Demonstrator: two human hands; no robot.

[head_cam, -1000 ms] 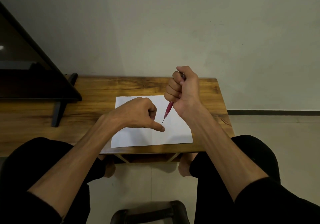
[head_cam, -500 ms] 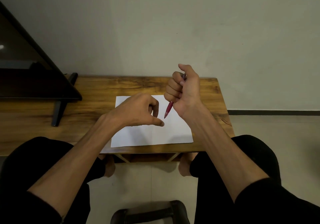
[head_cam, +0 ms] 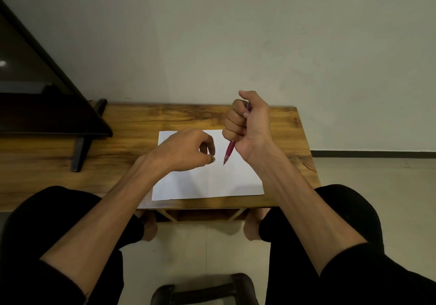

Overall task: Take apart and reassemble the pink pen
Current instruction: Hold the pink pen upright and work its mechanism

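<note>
Holding the pink pen (head_cam: 229,151) in my right hand (head_cam: 250,125), I have my fist closed tight around its top part. Only the lower part shows, with the thin tip pointing down over the white paper (head_cam: 212,182) on the tabletop (head_cam: 141,120). The tip looks like it is up in the air, not touching the paper.

My left hand (head_cam: 186,150) is just beside the pen tip, apart from it. Its thumb and first finger are pinched together. I cannot tell if a tiny part is between them.

I think the step now is working on the tip end. To do it well, I should keep the right fist steady and bring the left fingers to the pink end slowly. I should stay over the paper, so a small part that drops is easy to find.
</note>
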